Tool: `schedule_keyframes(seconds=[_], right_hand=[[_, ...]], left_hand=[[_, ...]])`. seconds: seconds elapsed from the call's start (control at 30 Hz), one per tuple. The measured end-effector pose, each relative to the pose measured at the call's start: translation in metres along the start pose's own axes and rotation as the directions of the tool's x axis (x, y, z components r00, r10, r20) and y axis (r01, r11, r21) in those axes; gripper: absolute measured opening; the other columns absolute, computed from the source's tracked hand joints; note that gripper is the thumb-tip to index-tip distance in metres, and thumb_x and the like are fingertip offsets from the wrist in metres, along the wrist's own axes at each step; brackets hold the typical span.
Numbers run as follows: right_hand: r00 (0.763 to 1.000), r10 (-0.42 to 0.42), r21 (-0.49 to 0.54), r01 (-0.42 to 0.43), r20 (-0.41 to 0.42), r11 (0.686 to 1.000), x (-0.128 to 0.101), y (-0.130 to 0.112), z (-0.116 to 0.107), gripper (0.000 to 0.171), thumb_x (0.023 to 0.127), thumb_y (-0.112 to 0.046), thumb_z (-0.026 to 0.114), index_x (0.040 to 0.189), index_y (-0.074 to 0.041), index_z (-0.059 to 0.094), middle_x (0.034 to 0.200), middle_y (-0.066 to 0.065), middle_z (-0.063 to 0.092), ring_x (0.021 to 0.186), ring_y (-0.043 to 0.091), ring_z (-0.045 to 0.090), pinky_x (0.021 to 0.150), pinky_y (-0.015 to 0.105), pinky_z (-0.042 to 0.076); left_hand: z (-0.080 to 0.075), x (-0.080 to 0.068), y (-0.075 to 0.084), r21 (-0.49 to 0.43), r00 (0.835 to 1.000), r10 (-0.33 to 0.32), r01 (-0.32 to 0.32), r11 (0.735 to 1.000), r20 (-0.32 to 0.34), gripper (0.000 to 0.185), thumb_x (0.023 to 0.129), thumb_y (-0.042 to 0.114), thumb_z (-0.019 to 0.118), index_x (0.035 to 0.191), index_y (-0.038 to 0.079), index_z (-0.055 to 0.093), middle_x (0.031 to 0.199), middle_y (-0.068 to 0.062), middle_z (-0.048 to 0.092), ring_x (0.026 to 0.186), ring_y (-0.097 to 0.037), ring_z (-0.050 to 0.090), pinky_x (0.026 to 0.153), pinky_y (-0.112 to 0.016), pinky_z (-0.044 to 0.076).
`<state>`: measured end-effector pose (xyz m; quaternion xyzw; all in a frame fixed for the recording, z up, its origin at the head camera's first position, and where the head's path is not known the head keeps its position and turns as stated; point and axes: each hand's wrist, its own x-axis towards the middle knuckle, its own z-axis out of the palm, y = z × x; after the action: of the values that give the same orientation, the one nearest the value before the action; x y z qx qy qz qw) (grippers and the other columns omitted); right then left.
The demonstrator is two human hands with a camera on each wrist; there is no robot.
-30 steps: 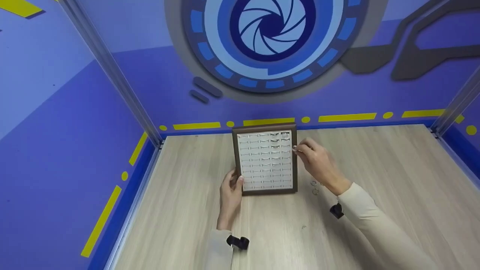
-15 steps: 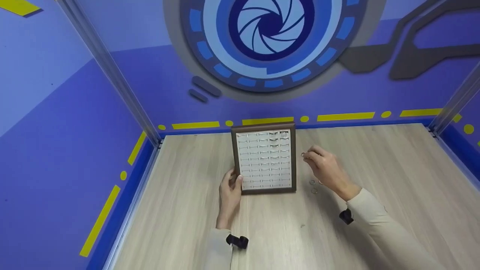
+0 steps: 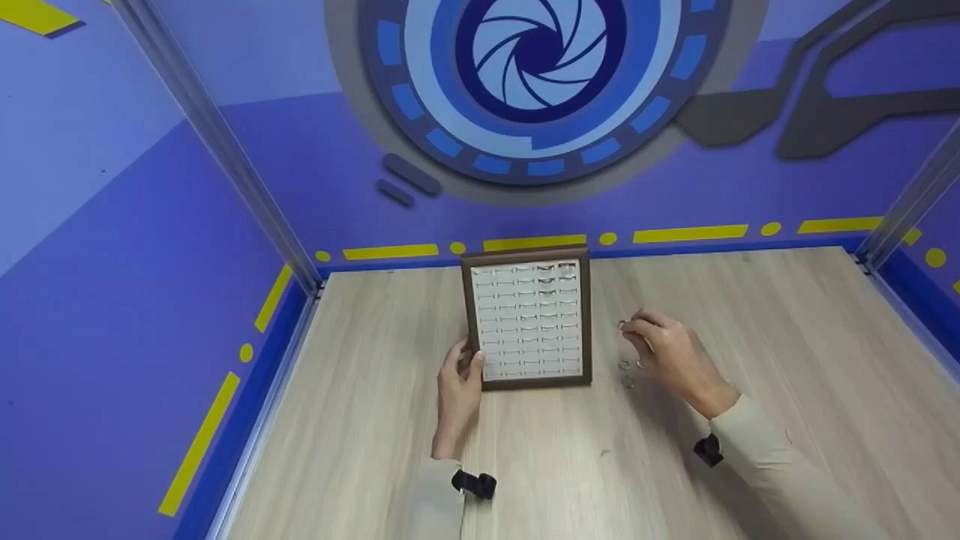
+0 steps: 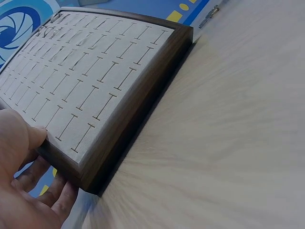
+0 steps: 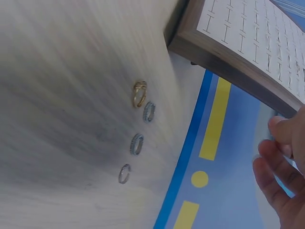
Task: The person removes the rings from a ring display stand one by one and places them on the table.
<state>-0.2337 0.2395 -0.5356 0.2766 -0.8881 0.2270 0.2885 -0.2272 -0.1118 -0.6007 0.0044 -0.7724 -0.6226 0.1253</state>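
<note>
Head view: right hand (image 3: 671,356) pinches a ring (image 3: 622,325) directly above loose rings (image 3: 627,373) (nearer than the tray); left hand (image 3: 459,382) grips the ring tray (image 3: 531,321) corner.

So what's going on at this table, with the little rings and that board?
A person sits at a wooden table with a slotted ring display tray in front of them. Their left hand grips the tray's near left corner. Their right hand is beside the tray, pinching a small ring at its fingertips. Four loose rings lie on the table next to the tray. A few rings sit in the tray's far rows; most slots are empty.
</note>
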Motion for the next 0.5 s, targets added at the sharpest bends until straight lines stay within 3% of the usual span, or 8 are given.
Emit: schedule_keyframes(seconds=[0.5], right_hand=[[0.998, 0.048, -0.019, -0.047, 0.033, 0.999, -0.027, 0.005, 0.000, 0.018, 0.086, 0.008, 0.084, 0.094, -0.008, 0.078, 0.094, 0.001, 0.073, 0.081, 0.018, 0.073, 0.065, 0.035, 0.064]], left_hand=[[0.001, 0.001, 0.001, 0.009, 1.000, -0.012, 0.012, 1.000, -0.002, 0.042, 0.108, 0.013, 0.063, 0.148, 0.001, 0.057, 0.135, -0.021, 0.068, 0.126, -0.036, 0.067, 0.111, -0.047, 0.057]])
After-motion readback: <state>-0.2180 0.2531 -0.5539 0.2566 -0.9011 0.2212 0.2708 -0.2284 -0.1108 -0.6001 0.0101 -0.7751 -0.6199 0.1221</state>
